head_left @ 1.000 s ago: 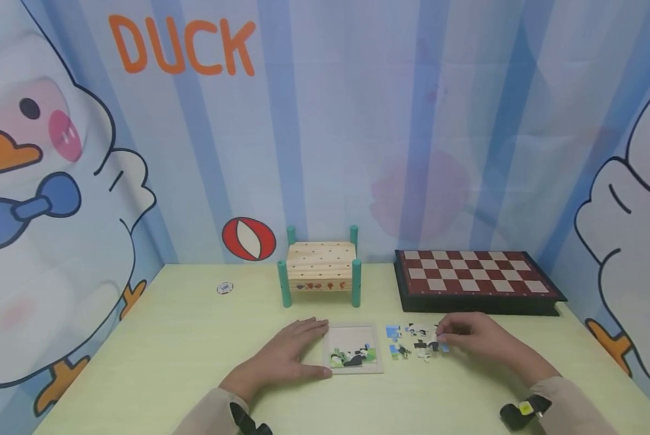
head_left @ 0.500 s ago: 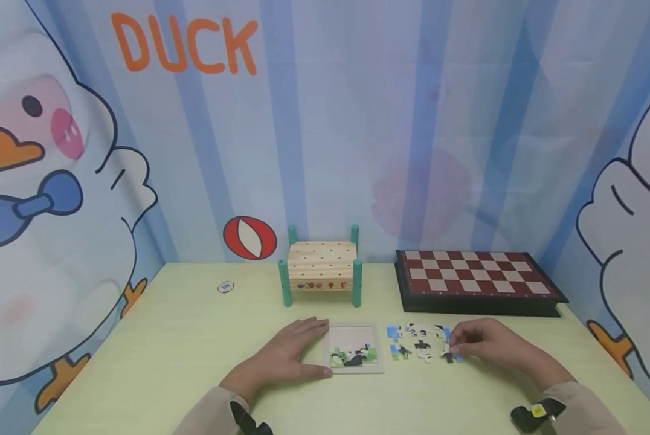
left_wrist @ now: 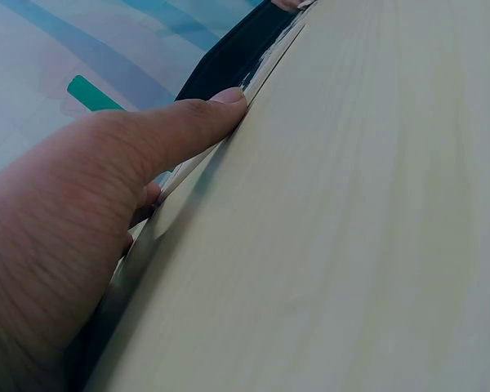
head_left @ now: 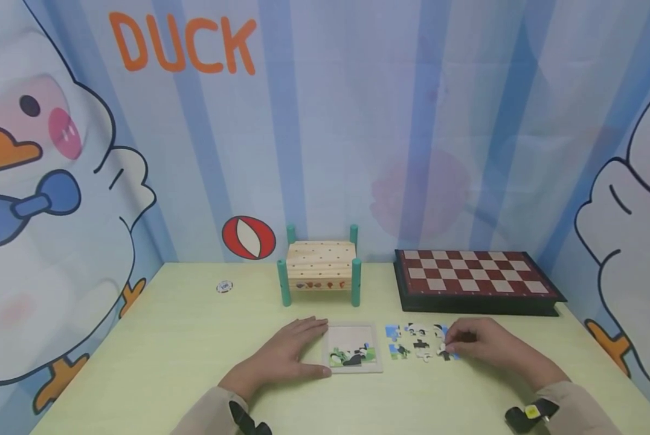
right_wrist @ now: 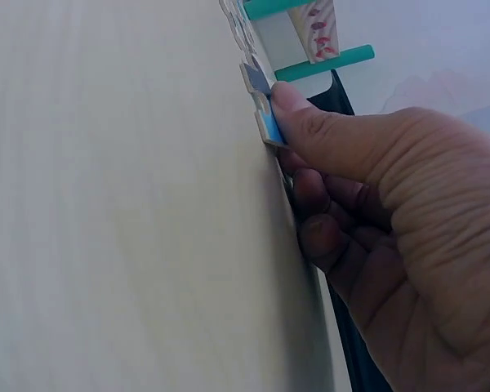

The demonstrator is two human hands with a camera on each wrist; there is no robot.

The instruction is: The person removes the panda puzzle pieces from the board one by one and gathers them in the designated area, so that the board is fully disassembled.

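A shallow square puzzle tray (head_left: 379, 350) lies on the table, with assembled panda pieces (head_left: 353, 356) along its lower part. My left hand (head_left: 281, 356) rests at the tray's left side, thumb and fingers spread; in the left wrist view the thumb (left_wrist: 188, 131) touches the tray's edge. To the right of the tray, several loose jigsaw pieces (head_left: 421, 345) lie in rows. My right hand (head_left: 482, 341) pinches a jigsaw piece (head_left: 444, 350) at the right end of these rows. Seen from the right wrist, that piece (right_wrist: 269, 126) shows some blue and sits tilted under the thumb.
A small wooden toy bed (head_left: 322, 260) with green posts stands behind the tray. At the back right lies a chessboard box (head_left: 477, 278). A round chip (head_left: 225, 287) is at the back left. A printed curtain (head_left: 330, 121) hangs behind the table.
My right hand has shifted right and slightly down with the jigsaw piece, then a little back left, uncovering pieces at the upper right of the group. The left hand stays in place.
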